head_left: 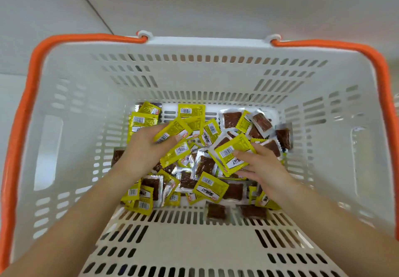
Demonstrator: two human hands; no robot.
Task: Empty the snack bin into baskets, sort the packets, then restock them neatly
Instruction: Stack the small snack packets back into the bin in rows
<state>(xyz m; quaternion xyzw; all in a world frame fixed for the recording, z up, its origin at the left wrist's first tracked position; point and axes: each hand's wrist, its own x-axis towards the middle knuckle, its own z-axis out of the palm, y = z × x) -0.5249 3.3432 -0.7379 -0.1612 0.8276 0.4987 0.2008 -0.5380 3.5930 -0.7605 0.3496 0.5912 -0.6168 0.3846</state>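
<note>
I look straight down into a white slotted basket [71, 108] with orange handles [23, 108]. Its floor is covered with several small snack packets, some yellow side up [210, 187], others showing brown contents through clear film [232, 119]. Both my hands reach down into the pile. My left hand [143, 150] grips a bunch of yellow packets [172, 131] between thumb and fingers. My right hand [264, 168] holds a yellow packet [232, 153] with a barcode, thumb on top and fingers underneath.
The basket sits on a pale floor [43, 6] with a dark seam line at the upper left. Its tall walls close in on all sides, and a bare strip of slotted floor [172, 112] shows at the far end.
</note>
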